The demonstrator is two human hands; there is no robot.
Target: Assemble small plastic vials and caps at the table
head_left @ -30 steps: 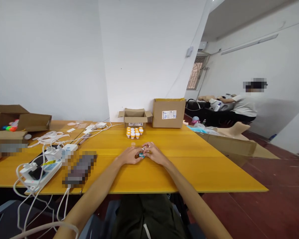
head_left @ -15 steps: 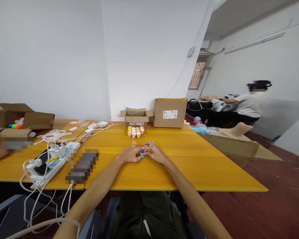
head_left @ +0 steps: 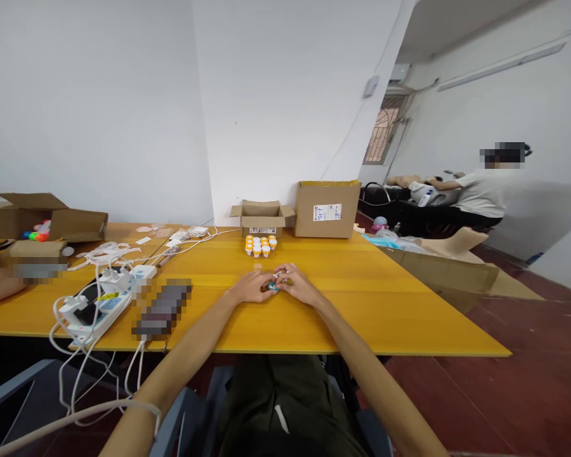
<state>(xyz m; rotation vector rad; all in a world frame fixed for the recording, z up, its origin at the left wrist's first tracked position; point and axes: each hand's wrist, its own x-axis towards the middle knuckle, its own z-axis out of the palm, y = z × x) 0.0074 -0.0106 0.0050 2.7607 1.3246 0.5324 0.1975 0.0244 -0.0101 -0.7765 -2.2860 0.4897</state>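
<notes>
My left hand [head_left: 252,287] and my right hand [head_left: 299,284] meet over the middle of the table, fingers curled in towards each other. Between their fingertips is a small teal object [head_left: 273,287]. Just above it, at the right fingers, shows a small white object with dark specks [head_left: 278,275]. Whether these two are one piece is too small to tell, and fingers hide part of them. Beyond my hands stands a tight group of small tubs with white and orange lids [head_left: 257,245].
An open carton [head_left: 261,222] and a taller closed carton [head_left: 327,209] stand behind the tubs. To the left lie a power strip [head_left: 107,311], tangled white cables and a blurred dark device [head_left: 164,309]. Another person's arm [head_left: 0,285] rests far left; a seated person [head_left: 485,190] works at right.
My hands stay together around the small teal object, with only slight finger movement. The whole view has shifted a little, so the table sits slightly higher.
</notes>
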